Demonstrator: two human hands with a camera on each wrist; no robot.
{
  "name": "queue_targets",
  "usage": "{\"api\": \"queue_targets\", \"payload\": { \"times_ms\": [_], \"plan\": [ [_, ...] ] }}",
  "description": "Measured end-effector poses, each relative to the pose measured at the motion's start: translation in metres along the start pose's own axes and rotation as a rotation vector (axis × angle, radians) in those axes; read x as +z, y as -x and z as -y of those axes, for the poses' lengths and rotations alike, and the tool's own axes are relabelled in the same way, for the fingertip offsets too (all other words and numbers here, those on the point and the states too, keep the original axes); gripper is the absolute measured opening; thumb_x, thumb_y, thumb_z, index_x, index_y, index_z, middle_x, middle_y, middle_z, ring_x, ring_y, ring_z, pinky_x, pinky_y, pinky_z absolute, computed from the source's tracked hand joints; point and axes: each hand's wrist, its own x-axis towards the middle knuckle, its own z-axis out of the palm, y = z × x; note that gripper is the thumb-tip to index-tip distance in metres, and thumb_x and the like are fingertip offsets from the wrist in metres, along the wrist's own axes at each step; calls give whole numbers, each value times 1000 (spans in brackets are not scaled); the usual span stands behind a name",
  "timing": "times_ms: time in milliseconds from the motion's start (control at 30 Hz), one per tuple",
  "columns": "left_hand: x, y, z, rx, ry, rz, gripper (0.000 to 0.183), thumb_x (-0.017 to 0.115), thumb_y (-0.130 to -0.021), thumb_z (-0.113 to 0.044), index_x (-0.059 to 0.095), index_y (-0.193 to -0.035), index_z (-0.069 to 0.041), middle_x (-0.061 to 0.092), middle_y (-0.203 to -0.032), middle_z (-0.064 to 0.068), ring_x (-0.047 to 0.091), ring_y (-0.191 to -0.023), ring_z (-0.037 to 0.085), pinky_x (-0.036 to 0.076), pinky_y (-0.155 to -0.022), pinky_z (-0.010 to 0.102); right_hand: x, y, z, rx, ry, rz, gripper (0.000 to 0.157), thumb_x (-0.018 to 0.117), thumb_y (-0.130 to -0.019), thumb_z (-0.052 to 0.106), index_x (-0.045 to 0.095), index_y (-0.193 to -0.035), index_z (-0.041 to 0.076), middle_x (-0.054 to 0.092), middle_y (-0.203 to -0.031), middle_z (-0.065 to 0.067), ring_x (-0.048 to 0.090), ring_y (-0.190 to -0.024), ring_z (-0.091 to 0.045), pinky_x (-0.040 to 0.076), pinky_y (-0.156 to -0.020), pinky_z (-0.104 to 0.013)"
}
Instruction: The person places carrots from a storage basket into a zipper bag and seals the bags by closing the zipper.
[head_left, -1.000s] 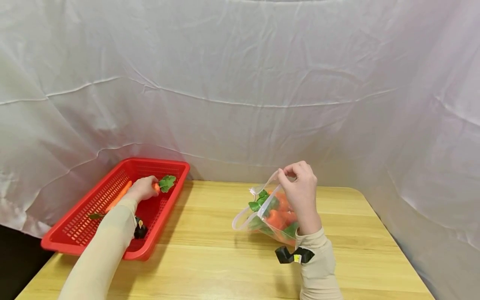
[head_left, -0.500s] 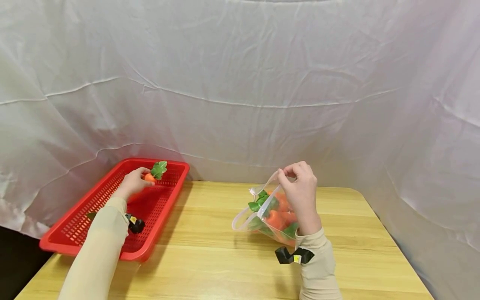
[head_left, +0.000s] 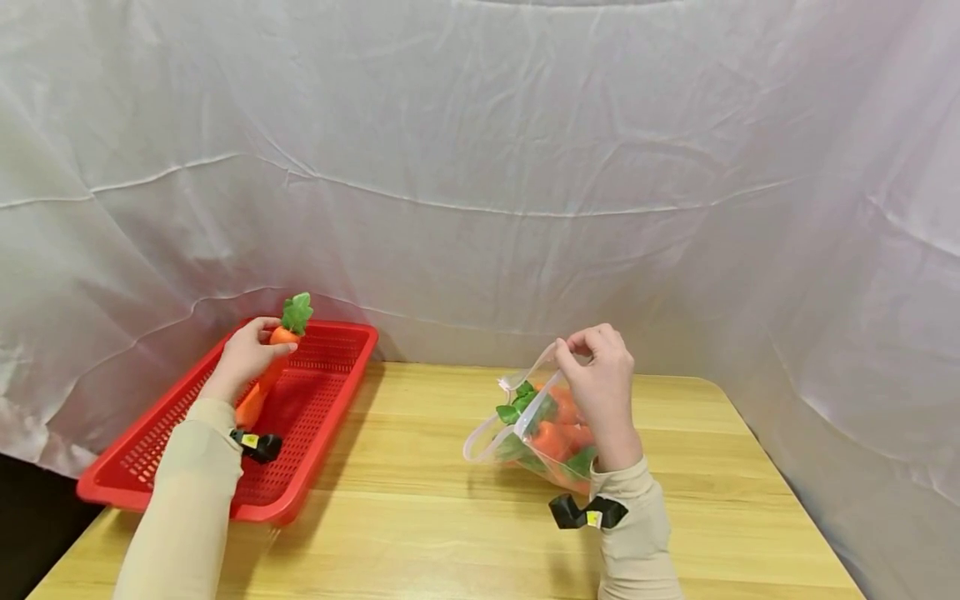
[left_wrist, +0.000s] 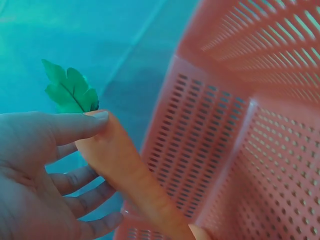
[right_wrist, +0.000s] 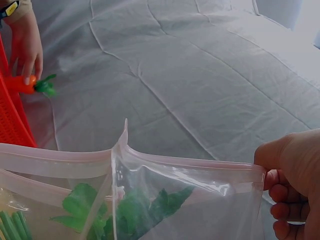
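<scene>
My left hand (head_left: 243,360) holds an orange carrot (left_wrist: 125,167) by its thick end, thumb on one side and fingers on the other. The carrot's green leaves (head_left: 297,312) point up, and its tip slants down into the red basket (head_left: 360,358). Part of another orange piece (head_left: 251,408) shows below it in the basket. My right hand (head_left: 602,387) pinches the rim of a clear zip bag (right_wrist: 195,172) between thumb and fingers. The bag's mouth gapes toward the left. Orange vegetables (head_left: 552,440) with green leaves lie inside it, partly hidden by the plastic.
The basket stands on the left of the wooden table (head_left: 420,533). Grey-white cloth (head_left: 480,167) hangs behind and at the sides. A small black camera (head_left: 258,446) sits on the left wrist, another black one (head_left: 587,511) on the right.
My left hand has lifted the carrot up and to the left, and the carrot has turned so its leaves point upward. The right hand and bag have stayed in place.
</scene>
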Motion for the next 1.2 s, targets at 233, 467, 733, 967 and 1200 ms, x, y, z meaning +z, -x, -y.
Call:
{"api": "queue_targets", "payload": {
  "times_ms": [233, 467, 733, 967, 1200],
  "plan": [
    [-6, 10, -16, 7, 116, -122, 67, 62, -95, -30, 32, -145, 3, 44, -140, 32, 47, -122, 44, 49, -92, 37, -1, 0, 1, 8, -2, 14, 16, 72, -81, 5, 64, -68, 2, 57, -74, -12, 55, -75, -25, 40, -70, -19],
    [-8, 23, -33, -22, 249, -213, 69, 61, -95, -34, 30, -148, -4, 44, -141, 19, 50, -115, 22, 44, -81, 17, -2, 0, 2, 4, 0, 10, 16, 72, -81, 5, 64, -68, 1, 57, -73, -12, 55, -75, -24, 40, -70, -19],
    [-7, 37, -57, 8, 454, -307, 52, 66, -92, -31, 40, -135, -20, 47, -106, -18, 48, -98, -3, 40, -89, 20, -2, 0, 1, -7, -2, 7, 17, 72, -81, 5, 63, -68, 1, 57, -73, -12, 55, -74, -24, 41, -69, -21],
    [3, 50, -81, 134, 907, -350, 42, 71, -87, -7, 47, -117, -23, 57, -104, -8, 53, -100, 4, 47, -80, 10, -2, 0, 2, -13, -1, -1, 17, 72, -81, 4, 63, -67, 1, 57, -73, -12, 55, -74, -24, 41, -69, -21],
    [12, 62, -103, 240, 1169, -317, 41, 65, -89, 2, 48, -120, -17, 59, -103, -1, 60, -92, 7, 55, -77, 19, -2, 0, 1, -4, 6, 3, 16, 72, -82, 5, 64, -68, 0, 57, -73, -12, 55, -74, -24, 42, -69, -23]
  ]
}}
